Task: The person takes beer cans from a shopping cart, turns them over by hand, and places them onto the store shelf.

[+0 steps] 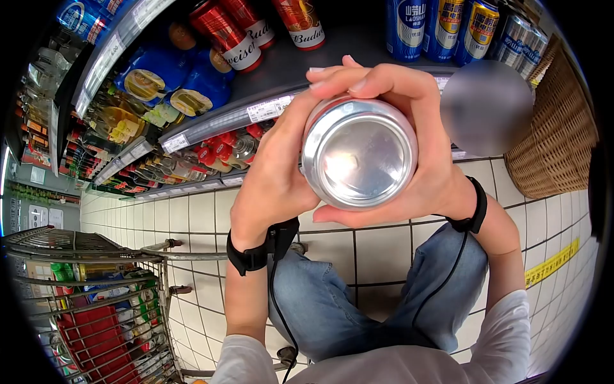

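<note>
A can (359,153) is held close to the camera, its silvery metal end facing me and a strip of red showing at its upper rim. My left hand (278,157) wraps round its left side, fingers reaching over the top. From the right, my right hand (425,141) grips the same can, with the thumb below it and the fingers curled above. The can's printed side is mostly hidden by the hands. Behind it, red Budweiser cans (225,37) stand on a dark shelf (345,54).
Blue and gold Laoshan cans (441,31) stand at the upper right, near a wicker basket (556,121). Blue-wrapped packs (173,77) and lower shelves of bottles (217,152) are on the left. A loaded shopping cart (105,256) stands at the lower left on the tiled floor (332,256).
</note>
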Motion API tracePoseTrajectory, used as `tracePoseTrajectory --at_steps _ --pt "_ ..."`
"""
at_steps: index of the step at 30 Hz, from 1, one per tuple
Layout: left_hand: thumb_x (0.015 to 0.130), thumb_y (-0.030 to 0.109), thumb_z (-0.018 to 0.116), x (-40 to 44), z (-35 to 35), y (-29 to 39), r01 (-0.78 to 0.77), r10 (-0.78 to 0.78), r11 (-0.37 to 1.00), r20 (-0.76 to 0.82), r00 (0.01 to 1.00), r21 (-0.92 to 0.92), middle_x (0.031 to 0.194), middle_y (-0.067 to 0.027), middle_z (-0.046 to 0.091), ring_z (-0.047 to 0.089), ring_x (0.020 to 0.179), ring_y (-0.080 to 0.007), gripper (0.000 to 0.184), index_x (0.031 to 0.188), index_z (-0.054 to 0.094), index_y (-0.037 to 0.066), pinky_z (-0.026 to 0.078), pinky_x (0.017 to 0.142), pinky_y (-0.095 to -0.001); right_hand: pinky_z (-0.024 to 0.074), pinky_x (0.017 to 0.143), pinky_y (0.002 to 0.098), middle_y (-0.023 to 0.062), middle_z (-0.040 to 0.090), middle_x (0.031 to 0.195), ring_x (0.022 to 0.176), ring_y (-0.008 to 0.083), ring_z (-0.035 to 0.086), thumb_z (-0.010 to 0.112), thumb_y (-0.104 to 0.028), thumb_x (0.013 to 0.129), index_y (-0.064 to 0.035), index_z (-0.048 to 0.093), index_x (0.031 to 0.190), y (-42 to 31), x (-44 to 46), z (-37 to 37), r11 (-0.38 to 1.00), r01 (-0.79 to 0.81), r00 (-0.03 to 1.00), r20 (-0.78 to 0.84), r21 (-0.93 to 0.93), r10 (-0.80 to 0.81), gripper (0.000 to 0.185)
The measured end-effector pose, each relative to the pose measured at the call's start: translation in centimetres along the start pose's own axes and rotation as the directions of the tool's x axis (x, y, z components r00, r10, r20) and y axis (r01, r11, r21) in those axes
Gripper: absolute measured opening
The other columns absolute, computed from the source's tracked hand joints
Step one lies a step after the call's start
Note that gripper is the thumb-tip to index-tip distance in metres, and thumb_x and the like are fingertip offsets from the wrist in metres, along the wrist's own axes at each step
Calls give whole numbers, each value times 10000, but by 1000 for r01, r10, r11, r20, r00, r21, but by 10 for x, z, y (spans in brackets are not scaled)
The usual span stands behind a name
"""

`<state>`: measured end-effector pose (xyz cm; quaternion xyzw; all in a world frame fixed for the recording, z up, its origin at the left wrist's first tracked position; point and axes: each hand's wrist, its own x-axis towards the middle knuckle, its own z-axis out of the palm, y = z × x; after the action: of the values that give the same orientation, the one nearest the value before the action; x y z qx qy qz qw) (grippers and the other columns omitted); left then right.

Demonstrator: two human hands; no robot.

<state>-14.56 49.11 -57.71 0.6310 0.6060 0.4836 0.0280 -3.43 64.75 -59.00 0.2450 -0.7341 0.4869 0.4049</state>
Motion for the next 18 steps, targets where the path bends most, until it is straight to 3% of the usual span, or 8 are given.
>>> tracePoseTrajectory --at_steps 3,6,9,12,14,17,18 --pt "735 19 803 -1 0 -2 55 -54 998 36 998 -32 1325 -173 590 597 1224 -328 766 1408 438 17 483 1009 -398 309 1159 536 202 581 1305 1256 341 563 989 -190 548 -27 373 1361 -2 0 1 997 28 1000 -5 -68 -29 1033" --pt "736 35 811 -1 0 -4 58 -56 997 47 997 -46 1362 -175 563 577 1255 -329 779 1414 429 17 474 1027 -404 305 1165 552 200 597 1304 1234 340 582 976 -210 576 10 425 1364 -4 0 -3 970 81 995 69 -230 -66 987" --pt "726 53 825 -2 1 -4 60 -57 997 53 997 -52 1399 -181 534 546 1292 -331 802 1421 426 12 459 1050 -404 323 1156 562 184 614 1269 1224 317 590 968 -219 590 33 463 1354 -1 -3 1 968 92 996 30 -234 -87 950" --pt "716 72 839 -2 1 -3 68 -65 996 60 996 -54 1431 -187 507 515 1326 -332 827 1427 424 7 444 1072 -402 360 1143 532 175 610 1263 1203 285 604 971 -215 583 31 458 1354 -2 -5 5 961 105 993 -21 -255 -114 958" --pt "702 59 836 -2 1 -3 81 -78 995 62 995 -53 1438 -188 502 509 1333 -330 848 1438 418 5 434 1083 -399 414 1111 474 170 604 1266 1191 259 607 971 -189 582 33 450 1359 -3 -7 7 972 21 993 -105 -233 -47 962" --pt "659 -71 714 -3 7 -7 122 -119 986 32 992 -111 1442 -183 503 496 1344 -329 859 1458 411 9 399 1111 -400 480 1048 373 170 590 1286 1186 227 604 970 -145 584 36 433 1371 -4 -7 9 983 -122 964 -252 -140 84 969" --pt "645 -114 674 -4 9 -9 137 -135 981 21 991 -140 1444 -181 504 492 1348 -328 871 1465 408 10 387 1121 -400 503 1007 335 171 588 1286 1189 219 599 966 -126 593 37 423 1378 -2 -7 9 983 -90 971 -234 -157 52 969"
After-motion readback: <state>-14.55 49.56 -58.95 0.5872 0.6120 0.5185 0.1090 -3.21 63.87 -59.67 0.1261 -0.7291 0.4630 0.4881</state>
